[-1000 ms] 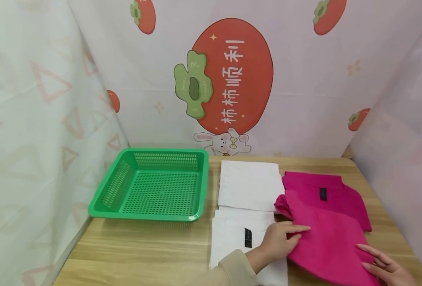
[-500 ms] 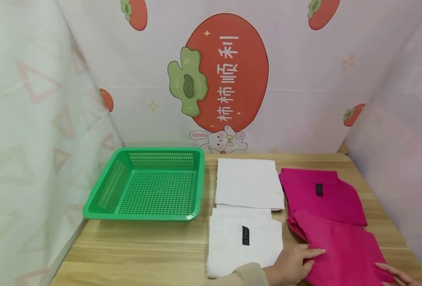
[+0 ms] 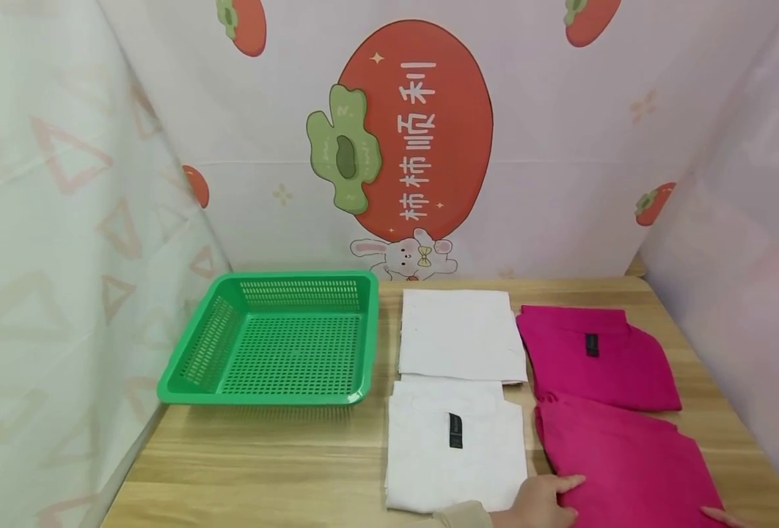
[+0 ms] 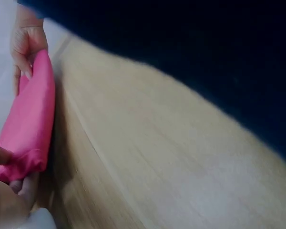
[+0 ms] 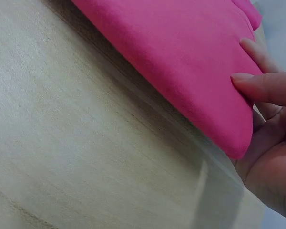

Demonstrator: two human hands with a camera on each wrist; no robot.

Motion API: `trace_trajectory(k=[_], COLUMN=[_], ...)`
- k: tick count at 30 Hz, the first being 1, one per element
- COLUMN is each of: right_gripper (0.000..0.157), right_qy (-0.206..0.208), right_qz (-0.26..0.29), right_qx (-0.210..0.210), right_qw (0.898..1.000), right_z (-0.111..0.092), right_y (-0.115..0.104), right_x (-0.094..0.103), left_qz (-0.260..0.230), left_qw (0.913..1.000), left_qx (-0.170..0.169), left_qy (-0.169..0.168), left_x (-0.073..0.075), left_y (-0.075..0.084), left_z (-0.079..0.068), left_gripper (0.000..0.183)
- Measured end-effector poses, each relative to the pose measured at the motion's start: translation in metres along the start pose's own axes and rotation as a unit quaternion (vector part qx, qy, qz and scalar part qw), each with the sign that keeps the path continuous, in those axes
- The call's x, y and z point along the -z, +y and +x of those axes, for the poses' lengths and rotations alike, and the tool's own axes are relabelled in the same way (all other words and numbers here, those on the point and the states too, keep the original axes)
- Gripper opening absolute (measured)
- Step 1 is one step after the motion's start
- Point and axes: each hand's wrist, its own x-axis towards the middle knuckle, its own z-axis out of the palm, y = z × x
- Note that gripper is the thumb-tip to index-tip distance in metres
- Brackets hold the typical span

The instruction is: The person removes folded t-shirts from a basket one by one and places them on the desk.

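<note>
A folded bright pink shirt (image 3: pixel 634 466) lies at the lower right in the head view, its far edge against another folded pink shirt (image 3: pixel 601 367) with a black neck label. My left hand (image 3: pixel 541 504) pinches its left side; in the left wrist view the thumb is over the cloth and fingers are under it. At the opposite side my right hand (image 5: pixel 276 109) grips the shirt's edge, thumb on top, the other fingers behind and below. Only a finger of that hand shows in the head view. Beside the left hand lies a folded white shirt (image 3: pixel 429 462) with a black label.
Behind the labelled white shirt is another folded white garment (image 3: pixel 458 334). A green perforated basket (image 3: pixel 267 400) stands on the left of the wooden table (image 3: pixel 251 469). Printed curtains (image 3: pixel 561 132) enclose the table's back and sides.
Both hands have drawn the folded pink shirt toward the front edge, off most of the other pink shirt, whose label and body show more now. The head view has shifted slightly.
</note>
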Motion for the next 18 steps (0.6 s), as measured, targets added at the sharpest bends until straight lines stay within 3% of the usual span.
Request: trace_trajectory(k=[3, 4, 6, 9, 11, 13, 15, 18], right_gripper=[0.061, 0.058, 0.053, 0.049, 0.049, 0.05, 0.056, 0.063], right_qy=[0.02, 0.009, 0.019, 0.002, -0.011, 0.004, 0.022, 0.06], right_qz=[-0.02, -0.017, -0.016, -0.003, 0.012, 0.002, -0.023, -0.023], right_qx=[0.028, 0.032, 0.037, 0.043, 0.04, 0.038, 0.036, 0.028], right_qw=[0.999, 0.999, 0.999, 0.999, 0.999, 0.999, 0.999, 0.998], right_z=[0.039, 0.054, 0.063, 0.054, 0.039, 0.039, 0.058, 0.107], right_y=[-0.021, -0.027, -0.029, -0.021, -0.011, -0.012, -0.024, -0.057], right_x=[-0.035, -0.045, -0.053, -0.045, -0.031, -0.033, -0.05, -0.097], left_qz=[-0.062, -0.077, -0.087, -0.073, -0.042, -0.015, -0.012, -0.035], left_qw=[0.9951, 0.9925, 0.9894, 0.991, 0.9949, 0.9972, 0.9971, 0.9926], left_qx=[0.076, 0.095, 0.115, 0.111, 0.089, 0.069, 0.064, 0.09], left_qy=[-0.005, -0.007, -0.009, -0.016, -0.022, -0.027, -0.039, -0.074], left_x=[-0.002, -0.003, -0.005, -0.006, -0.006, -0.006, -0.004, 0.002], left_y=[0.002, 0.002, 0.002, 0.001, -0.001, -0.003, -0.005, -0.006], left_z=[-0.003, -0.004, -0.006, -0.006, -0.006, -0.004, -0.003, 0.0], left_gripper=[0.048, 0.048, 0.049, 0.049, 0.048, 0.047, 0.047, 0.047])
